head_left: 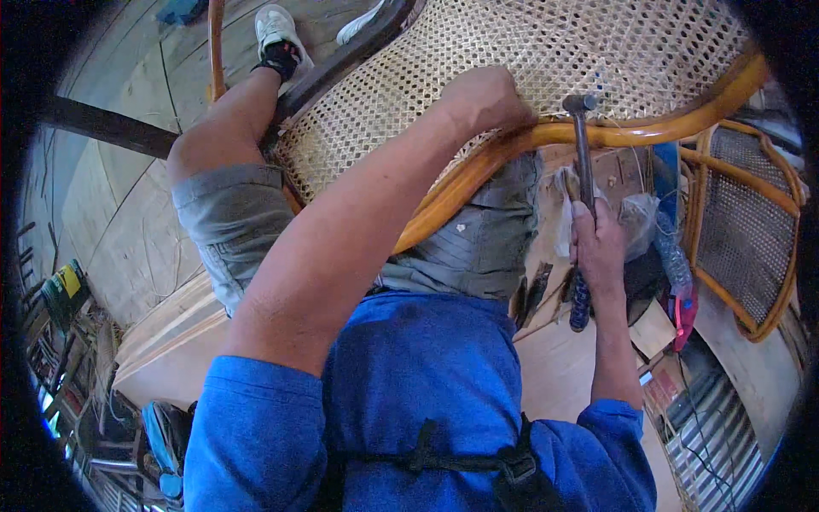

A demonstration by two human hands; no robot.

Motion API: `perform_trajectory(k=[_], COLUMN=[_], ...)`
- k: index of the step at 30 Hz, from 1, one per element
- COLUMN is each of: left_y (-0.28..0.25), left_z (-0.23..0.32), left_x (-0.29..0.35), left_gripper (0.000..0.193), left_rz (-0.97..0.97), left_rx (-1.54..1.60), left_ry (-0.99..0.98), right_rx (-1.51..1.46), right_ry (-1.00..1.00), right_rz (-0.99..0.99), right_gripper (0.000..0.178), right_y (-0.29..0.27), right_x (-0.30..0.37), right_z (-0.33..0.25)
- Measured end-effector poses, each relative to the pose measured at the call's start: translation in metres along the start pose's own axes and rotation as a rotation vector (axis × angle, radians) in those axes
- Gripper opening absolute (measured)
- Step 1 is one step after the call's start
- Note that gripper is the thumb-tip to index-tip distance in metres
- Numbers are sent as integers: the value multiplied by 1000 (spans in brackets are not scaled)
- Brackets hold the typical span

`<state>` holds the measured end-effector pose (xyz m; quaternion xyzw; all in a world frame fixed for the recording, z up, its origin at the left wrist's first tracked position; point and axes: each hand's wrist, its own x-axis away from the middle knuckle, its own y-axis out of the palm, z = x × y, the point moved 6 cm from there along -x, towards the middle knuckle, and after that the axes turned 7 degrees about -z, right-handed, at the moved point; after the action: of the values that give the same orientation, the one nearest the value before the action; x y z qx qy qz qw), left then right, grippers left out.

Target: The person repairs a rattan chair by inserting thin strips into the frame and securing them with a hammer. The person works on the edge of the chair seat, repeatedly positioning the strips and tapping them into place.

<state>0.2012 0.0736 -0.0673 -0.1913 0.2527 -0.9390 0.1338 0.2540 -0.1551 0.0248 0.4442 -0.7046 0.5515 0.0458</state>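
Across my lap lies a woven cane panel (375, 111) in a curved, varnished wooden frame (657, 132). My left hand (488, 98) is closed and rests at the panel's near edge, by the frame's curve. Its fingers face away from me, so whatever they grip is hidden. In my right hand (600, 247) is a hammer (583, 162), its dark grip pointing down toward me. The hammer's metal head is raised beside the frame, just right of my left hand; I cannot tell whether it touches the wood.
At the right stands another wood-framed piece with dark woven mesh (742, 222). Clear plastic bags (638, 224) and dark tools (537, 286) lie beside my right hand. A dark wooden bar (111, 126) extends at the left. Light boards (175, 328) are beneath me, with corrugated metal (717, 431) lower right.
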Motion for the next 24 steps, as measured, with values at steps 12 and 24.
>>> perform_trajectory(k=[12, 24], left_y=[-4, -3], left_z=[5, 5], left_x=[3, 9], left_gripper=[41, 41], left_rz=[-15, -26], left_rx=[9, 13], left_ry=[36, 20], right_rx=[120, 131], right_ry=[-98, -191], right_rz=[74, 128], right_gripper=[35, 30], right_y=[1, 7], right_x=[-3, -5], right_z=[-3, -5])
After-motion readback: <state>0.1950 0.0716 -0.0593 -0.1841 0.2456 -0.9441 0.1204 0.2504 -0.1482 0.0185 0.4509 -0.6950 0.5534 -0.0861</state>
